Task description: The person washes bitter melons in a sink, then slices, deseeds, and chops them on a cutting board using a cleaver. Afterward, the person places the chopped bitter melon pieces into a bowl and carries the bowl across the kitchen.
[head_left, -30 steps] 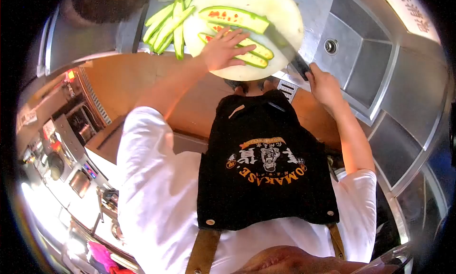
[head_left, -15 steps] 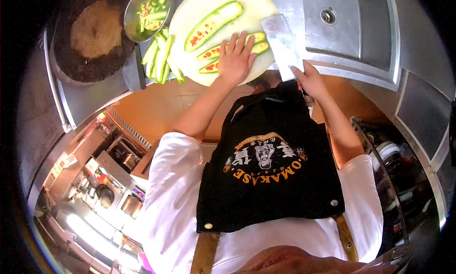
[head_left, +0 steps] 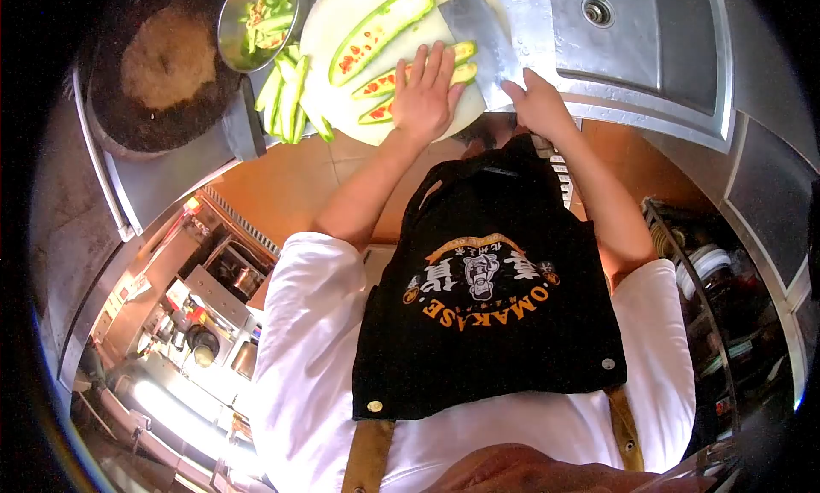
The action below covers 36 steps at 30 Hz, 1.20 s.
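Green vegetable strips (head_left: pixel 376 88) lay on the round cutting board (head_left: pixel 314 49), beneath and ahead of the left hand (head_left: pixel 424 96). The cleaver (head_left: pixel 478 40) sat at their right ends, contact unclear, its handle in the right hand's (head_left: pixel 544 108) closed grasp. The nearer left hand rested flat across two strips, whose long axes slanted from its near left toward the blade. Red seeds (head_left: pixel 381 113) showed left of its fingers.

Metal ctr (head_left: pixel 528 6): bowl (head_left: pixel 224 42), grn strips (head_left: pixel 292 100), rnd wht board (head_left: pixel 319 49) w/ cut grn veg (head_left: pixel 380 33).
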### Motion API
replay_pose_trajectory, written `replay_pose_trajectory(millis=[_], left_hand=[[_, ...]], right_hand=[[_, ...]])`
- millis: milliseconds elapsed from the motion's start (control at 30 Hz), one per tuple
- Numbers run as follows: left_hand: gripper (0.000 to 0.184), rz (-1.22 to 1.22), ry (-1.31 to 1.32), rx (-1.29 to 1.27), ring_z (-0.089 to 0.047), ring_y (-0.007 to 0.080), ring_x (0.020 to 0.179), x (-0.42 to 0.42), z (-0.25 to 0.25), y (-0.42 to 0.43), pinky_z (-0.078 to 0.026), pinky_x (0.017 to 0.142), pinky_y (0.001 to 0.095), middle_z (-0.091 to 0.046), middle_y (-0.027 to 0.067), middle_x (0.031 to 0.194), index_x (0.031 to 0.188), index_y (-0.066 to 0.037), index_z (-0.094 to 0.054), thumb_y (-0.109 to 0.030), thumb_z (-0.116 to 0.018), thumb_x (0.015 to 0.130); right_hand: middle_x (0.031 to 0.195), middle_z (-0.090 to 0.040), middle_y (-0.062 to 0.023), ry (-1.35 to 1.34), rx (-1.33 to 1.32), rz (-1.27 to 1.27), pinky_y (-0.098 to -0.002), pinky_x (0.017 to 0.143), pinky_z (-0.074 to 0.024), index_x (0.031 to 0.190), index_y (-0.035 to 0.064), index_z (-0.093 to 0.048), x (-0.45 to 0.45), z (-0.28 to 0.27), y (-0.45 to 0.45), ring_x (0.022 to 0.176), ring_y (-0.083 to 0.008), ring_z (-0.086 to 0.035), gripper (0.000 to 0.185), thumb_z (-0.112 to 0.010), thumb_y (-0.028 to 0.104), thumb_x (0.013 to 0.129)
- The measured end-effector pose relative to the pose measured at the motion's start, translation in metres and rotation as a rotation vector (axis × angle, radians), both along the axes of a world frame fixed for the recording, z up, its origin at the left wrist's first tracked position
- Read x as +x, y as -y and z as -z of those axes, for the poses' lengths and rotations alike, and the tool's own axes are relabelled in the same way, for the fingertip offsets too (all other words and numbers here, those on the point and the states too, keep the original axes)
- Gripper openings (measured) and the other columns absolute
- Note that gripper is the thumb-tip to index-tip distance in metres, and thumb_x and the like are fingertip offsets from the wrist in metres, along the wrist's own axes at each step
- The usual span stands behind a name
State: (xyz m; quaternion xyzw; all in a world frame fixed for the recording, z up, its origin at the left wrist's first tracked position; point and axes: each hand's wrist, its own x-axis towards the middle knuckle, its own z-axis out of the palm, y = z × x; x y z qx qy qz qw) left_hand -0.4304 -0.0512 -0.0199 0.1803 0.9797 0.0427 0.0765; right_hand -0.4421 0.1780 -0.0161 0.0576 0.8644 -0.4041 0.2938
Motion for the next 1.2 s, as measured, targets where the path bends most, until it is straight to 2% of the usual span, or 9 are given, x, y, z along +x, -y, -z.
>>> replay_pose_trajectory(millis=[33, 100, 133, 333, 500, 600, 767, 833, 1200], left_hand=[[0.067, -0.013, -0.008, 0.03, -0.023, 0.0309, 0.149, -0.001, -0.003, -0.002, -0.016, 0.119, 0.0548, -0.026, 0.0113, 0.161, 0.154, -0.008, -0.028, -0.049, -0.038, 0.102], [0.072, -0.029, -0.016, 0.061, -0.023, 0.0314, 0.149, -0.002, -0.006, -0.003, -0.018, 0.119, 0.055, -0.026, 0.0138, 0.161, 0.154, -0.004, -0.027, -0.05, -0.042, 0.101], [0.079, -0.031, 0.008, 0.06, -0.021, 0.0317, 0.15, -0.003, -0.007, -0.003, -0.017, 0.119, 0.054, -0.023, 0.016, 0.162, 0.154, 0.0, -0.023, -0.055, -0.041, 0.1], [0.095, -0.056, 0.018, 0.138, -0.017, 0.0328, 0.151, -0.002, -0.01, 0.0, -0.015, 0.121, 0.051, -0.019, 0.0214, 0.162, 0.153, 0.008, -0.014, -0.064, -0.04, 0.096], [0.09, -0.116, -0.025, 0.398, -0.021, 0.0335, 0.15, -0.001, -0.01, 0.016, -0.014, 0.12, 0.0515, -0.024, 0.0225, 0.16, 0.153, 0.006, -0.019, -0.057, -0.047, 0.096], [0.071, -0.144, 0.06, 0.002, -0.023, 0.0321, 0.149, 0.009, -0.017, 0.058, -0.014, 0.12, 0.0547, -0.031, 0.0164, 0.158, 0.152, -0.007, -0.034, -0.053, -0.044, 0.099], [0.061, -0.161, -0.044, 0.057, -0.033, 0.034, 0.143, 0.036, -0.006, 0.061, -0.024, 0.116, 0.0543, -0.038, 0.0114, 0.154, 0.151, -0.013, -0.038, -0.044, -0.049, 0.099], [0.061, -0.156, -0.085, 0.05, -0.033, 0.0346, 0.142, 0.036, -0.004, 0.059, -0.024, 0.116, 0.0545, -0.038, 0.0106, 0.154, 0.15, -0.012, -0.039, -0.043, -0.049, 0.099], [0.058, -0.147, -0.092, 0.154, -0.028, 0.0341, 0.146, 0.035, 0.002, 0.063, -0.021, 0.117, 0.056, -0.035, 0.0118, 0.156, 0.151, -0.008, -0.037, -0.038, -0.046, 0.102]], right_hand=[[0.071, -0.064, -0.0153, 0.001, -0.001, -0.002, -0.0365, 0.056, -0.0489, 0.109, -0.0033, -0.056, 0.002, -0.001, 0.0, 0.054, -0.0225, -0.06, 0.038, -0.059, 0.033, 0.098], [0.103, -0.067, -0.0301, 0.135, -0.084, 0.08, -0.0465, 0.087, -0.0503, 0.118, -0.0028, -0.06, 0.013, -0.009, -0.001, 0.099, -0.0441, -0.065, 0.044, -0.058, 0.035, 0.096], [0.103, -0.067, -0.0301, 0.134, -0.081, 0.071, -0.0465, 0.087, -0.0503, 0.118, -0.0028, -0.06, 0.02, -0.017, -0.002, 0.099, -0.0441, -0.065, 0.044, -0.058, 0.035, 0.096], [0.085, -0.068, -0.0155, 0.284, -0.203, 0.103, -0.0349, 0.058, -0.0525, 0.128, -0.0009, -0.055, 0.035, -0.007, 0.017, 0.052, -0.0197, -0.062, 0.048, -0.057, 0.036, 0.097], [0.079, -0.066, -0.0144, 0.27, -0.221, 0.082, -0.0358, 0.057, -0.0518, 0.126, -0.0034, -0.055, 0.025, -0.003, 0.03, 0.053, -0.0215, -0.062, 0.051, -0.054, 0.039, 0.098], [0.076, -0.065, -0.0129, 0.245, -0.217, 0.047, -0.0342, 0.055, -0.0504, 0.12, -0.0044, -0.057, 0.023, -0.01, 0.023, 0.051, -0.0191, -0.059, 0.047, -0.054, 0.038, 0.099], [0.064, -0.055, -0.0045, 0.305, -0.325, 0.08, -0.0312, 0.048, -0.0449, 0.121, -0.0014, -0.058, 0.044, -0.007, -0.002, 0.047, -0.015, -0.052, 0.041, -0.055, 0.033, 0.099], [0.061, -0.052, -0.0009, 0.344, -0.358, 0.104, -0.026, 0.043, -0.0394, 0.103, -0.0008, -0.059, 0.051, -0.022, 0.0, 0.045, -0.0097, -0.047, 0.033, -0.056, 0.032, 0.101], [0.069, -0.064, -0.0134, 0.24, -0.195, 0.041, -0.0366, 0.052, -0.0508, 0.115, -0.0061, -0.059, 0.075, -0.02, 0.047, 0.05, -0.0209, -0.061, 0.045, -0.055, 0.035, 0.099]])
